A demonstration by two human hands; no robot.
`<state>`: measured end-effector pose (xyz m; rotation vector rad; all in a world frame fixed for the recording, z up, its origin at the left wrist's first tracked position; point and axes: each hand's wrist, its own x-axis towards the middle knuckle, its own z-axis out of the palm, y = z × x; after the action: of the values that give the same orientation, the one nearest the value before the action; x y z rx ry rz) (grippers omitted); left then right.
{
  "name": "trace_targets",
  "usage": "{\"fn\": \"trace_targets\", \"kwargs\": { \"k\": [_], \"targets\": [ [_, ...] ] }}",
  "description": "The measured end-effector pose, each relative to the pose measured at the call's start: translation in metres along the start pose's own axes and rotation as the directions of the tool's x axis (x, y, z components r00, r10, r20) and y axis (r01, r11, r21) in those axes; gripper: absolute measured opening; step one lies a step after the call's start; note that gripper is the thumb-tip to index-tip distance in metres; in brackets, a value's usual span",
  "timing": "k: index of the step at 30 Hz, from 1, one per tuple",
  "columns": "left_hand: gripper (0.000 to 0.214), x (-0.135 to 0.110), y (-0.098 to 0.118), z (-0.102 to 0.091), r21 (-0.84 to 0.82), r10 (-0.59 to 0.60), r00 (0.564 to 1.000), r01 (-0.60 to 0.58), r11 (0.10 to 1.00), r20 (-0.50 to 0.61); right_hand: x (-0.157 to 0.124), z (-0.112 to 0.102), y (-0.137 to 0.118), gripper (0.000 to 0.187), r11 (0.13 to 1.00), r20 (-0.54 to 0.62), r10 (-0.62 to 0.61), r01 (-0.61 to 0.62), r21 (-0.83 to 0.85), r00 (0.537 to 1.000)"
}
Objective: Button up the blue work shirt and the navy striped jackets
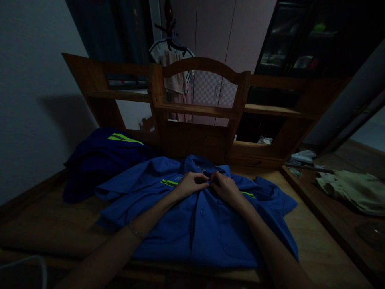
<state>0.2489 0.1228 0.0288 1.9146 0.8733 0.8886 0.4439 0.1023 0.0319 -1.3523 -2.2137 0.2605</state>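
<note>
A blue button-front shirt (207, 237) with yellow-green stripes lies spread, front up, on the wooden surface, its collar away from me. Just below that collar (195, 162), my left hand (191, 185) pinches the shirt's front edge from the left. Facing it, my right hand (225, 188) pinches the same edge, fingertips nearly meeting the left ones. Whatever button sits between the fingers is too small and dark to make out. Lower down the front, a button (202, 211) shows.
Darker blue clothing (105, 160) with yellow-green stripes is heaped at the left by the wall. Behind the shirt stands a wooden headboard-like shelf frame (198, 108). Pale folded cloth (351, 188) lies on the right. A cable (39, 259) curves in at the lower left.
</note>
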Motion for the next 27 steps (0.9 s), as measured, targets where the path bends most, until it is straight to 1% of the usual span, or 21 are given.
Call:
{"fn": "trace_targets", "kwargs": {
  "k": [3, 5, 7, 9, 12, 15, 18, 22, 24, 27],
  "targets": [
    [0.032, -0.003, 0.003, -0.002, 0.205, 0.084, 0.996, -0.078, 0.976, -0.022, 0.001, 0.002, 0.002, 0.017, 0.999, -0.009, 0.025, -0.025, 0.028, 1.000],
    [0.034, -0.005, 0.006, -0.002, 0.296, 0.125, 0.992, -0.114, 0.948, -0.020, 0.001, 0.002, 0.002, 0.017, 0.996, -0.025, 0.019, -0.017, 0.085, 1.000],
    [0.033, -0.006, 0.009, 0.000, 0.332, 0.137, 0.990, -0.125, 0.935, -0.014, 0.002, 0.000, 0.003, 0.016, 0.989, -0.045, -0.004, 0.010, 0.147, 0.999],
    [0.032, -0.007, 0.011, 0.004, 0.341, 0.135, 0.991, -0.120, 0.933, -0.020, 0.002, -0.003, 0.003, 0.020, 0.981, -0.054, -0.023, 0.033, 0.189, 0.998],
    [0.030, -0.007, 0.011, 0.008, 0.329, 0.124, 0.992, -0.104, 0.938, -0.039, 0.001, -0.008, 0.004, 0.020, 0.974, -0.020, -0.041, 0.045, 0.222, 0.999],
    [0.027, -0.006, 0.007, 0.009, 0.255, 0.107, 0.993, -0.089, 0.963, -0.055, 0.001, -0.013, 0.005, 0.015, 0.968, 0.006, -0.062, 0.059, 0.242, 0.998],
    [0.022, -0.003, 0.002, 0.008, 0.102, 0.079, 0.994, -0.071, 0.992, -0.082, 0.001, -0.019, 0.006, 0.018, 0.954, 0.006, -0.066, 0.061, 0.293, 0.998],
    [0.027, 0.001, -0.006, 0.004, -0.148, 0.029, 0.998, -0.037, 0.988, -0.060, 0.002, -0.026, 0.007, 0.026, 0.906, 0.078, -0.010, -0.024, 0.422, 0.997],
    [0.032, 0.002, -0.008, 0.003, -0.233, -0.012, 0.999, 0.001, 0.972, -0.048, 0.003, -0.029, 0.007, 0.029, 0.883, 0.097, 0.008, -0.052, 0.466, 0.995],
    [0.033, 0.003, -0.008, 0.001, -0.275, -0.060, 0.995, 0.037, 0.961, -0.078, 0.004, -0.029, 0.007, 0.033, 0.859, 0.035, 0.018, -0.034, 0.511, 0.999]
  ]
}}
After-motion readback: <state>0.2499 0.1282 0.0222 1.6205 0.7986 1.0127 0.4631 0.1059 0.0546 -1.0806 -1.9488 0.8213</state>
